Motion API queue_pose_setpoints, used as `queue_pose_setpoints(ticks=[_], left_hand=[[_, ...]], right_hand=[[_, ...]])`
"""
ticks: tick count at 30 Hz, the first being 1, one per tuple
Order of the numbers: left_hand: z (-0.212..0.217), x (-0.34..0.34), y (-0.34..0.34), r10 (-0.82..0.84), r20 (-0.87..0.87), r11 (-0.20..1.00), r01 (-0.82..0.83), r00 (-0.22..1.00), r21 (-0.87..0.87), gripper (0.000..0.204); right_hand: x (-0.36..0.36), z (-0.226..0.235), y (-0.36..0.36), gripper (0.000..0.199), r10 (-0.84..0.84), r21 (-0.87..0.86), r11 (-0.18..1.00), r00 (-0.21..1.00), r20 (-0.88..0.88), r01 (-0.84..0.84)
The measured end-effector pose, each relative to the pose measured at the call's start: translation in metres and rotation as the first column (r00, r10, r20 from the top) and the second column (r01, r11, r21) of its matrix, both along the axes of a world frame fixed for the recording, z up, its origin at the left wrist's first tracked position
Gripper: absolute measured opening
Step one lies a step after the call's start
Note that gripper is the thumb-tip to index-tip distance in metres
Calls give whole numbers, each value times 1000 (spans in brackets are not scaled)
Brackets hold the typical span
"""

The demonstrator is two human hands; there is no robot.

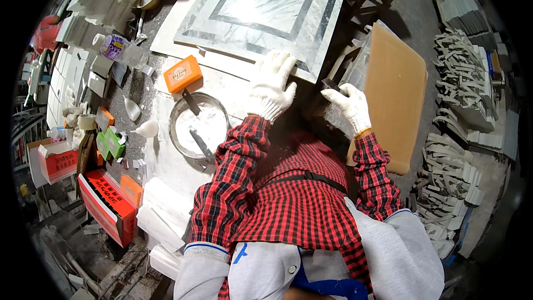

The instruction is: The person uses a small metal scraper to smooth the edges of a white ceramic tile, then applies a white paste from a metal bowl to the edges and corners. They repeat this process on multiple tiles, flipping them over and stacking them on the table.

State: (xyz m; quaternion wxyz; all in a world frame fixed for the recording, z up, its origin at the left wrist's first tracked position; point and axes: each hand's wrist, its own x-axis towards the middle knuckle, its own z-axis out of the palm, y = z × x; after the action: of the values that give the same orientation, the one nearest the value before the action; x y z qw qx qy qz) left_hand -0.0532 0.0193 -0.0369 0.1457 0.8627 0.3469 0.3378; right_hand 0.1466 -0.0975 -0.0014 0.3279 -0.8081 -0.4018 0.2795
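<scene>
Steadying the square grey-and-white marble inlay panel (261, 8) at its near edge

Keep your gloved left hand (271, 86) flat, fingers spread, on the panel's near corner; your gloved right hand (348, 106) is curled around the clear wrapped slab (355, 75) just right of it, so lift evenly

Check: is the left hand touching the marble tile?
Touching. The head view shows the gloved left hand lying flat, its fingers overlapping the near edge of the marble tile with no gap visible.
</scene>
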Motion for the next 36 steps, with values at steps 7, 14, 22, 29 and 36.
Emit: queue_pose_setpoints(ticks=[7, 14, 22, 29, 36], left_hand=[[-2, 0, 0, 14, 6, 1000, -14, 1000, -6, 62], [0, 0, 2, 16, 8, 1000, -16, 1000, 11, 61], [0, 3, 4, 25, -1, 1000, -25, 1000, -17, 63], [2, 6, 3, 40, -21, 999, -39, 999, 33, 62], [10, 1, -13, 42, 162, 991, -62, 986, 121, 55]], right_hand=[[2, 13, 19, 38, 200, -36, 980, 977, 81, -197], [11, -13, 35, 25, 437, 79, 886, 878, 196, -458], [40, -12, 21, 25, 557, 38, 830, 823, -111, -557], [40, -15, 41, 25, 585, 129, 794, 804, 102, -594], [86, -34, 27, 30, 353, 135, 934, 795, -494, -331]])
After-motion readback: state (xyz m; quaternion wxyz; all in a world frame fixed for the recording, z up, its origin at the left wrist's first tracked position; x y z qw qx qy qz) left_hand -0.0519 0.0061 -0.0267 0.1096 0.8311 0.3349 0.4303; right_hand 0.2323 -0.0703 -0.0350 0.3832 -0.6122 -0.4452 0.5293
